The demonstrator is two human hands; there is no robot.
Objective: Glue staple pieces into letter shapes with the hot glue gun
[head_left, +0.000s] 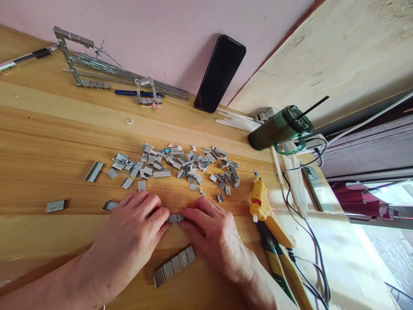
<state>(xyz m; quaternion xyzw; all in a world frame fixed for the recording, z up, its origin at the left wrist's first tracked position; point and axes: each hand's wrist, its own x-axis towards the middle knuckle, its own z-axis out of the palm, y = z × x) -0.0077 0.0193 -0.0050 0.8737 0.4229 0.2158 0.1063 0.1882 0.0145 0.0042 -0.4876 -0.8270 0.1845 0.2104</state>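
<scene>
Between my two hands is a short row of small grey metal clips (175,218), low over the wooden table. My left hand (137,232) is closed with its fingertips on the row's left end. My right hand (214,230) pinches the right end, and both hands cover part of the row. Just below them lies a longer joined strip of grey metal clips (174,265), set at a slant. Beyond my fingers spreads a loose pile of similar metal clips (193,163). A single clip (110,206) rests beside my left knuckles.
A yellow glue gun (261,202) and green-handled pliers (274,258) lie to the right, near black cables (309,228). A green tumbler (277,127) and a phone (220,73) stand at the back. Metal frames (69,56), thin rods (129,77) and a pen (29,58) occupy the back left.
</scene>
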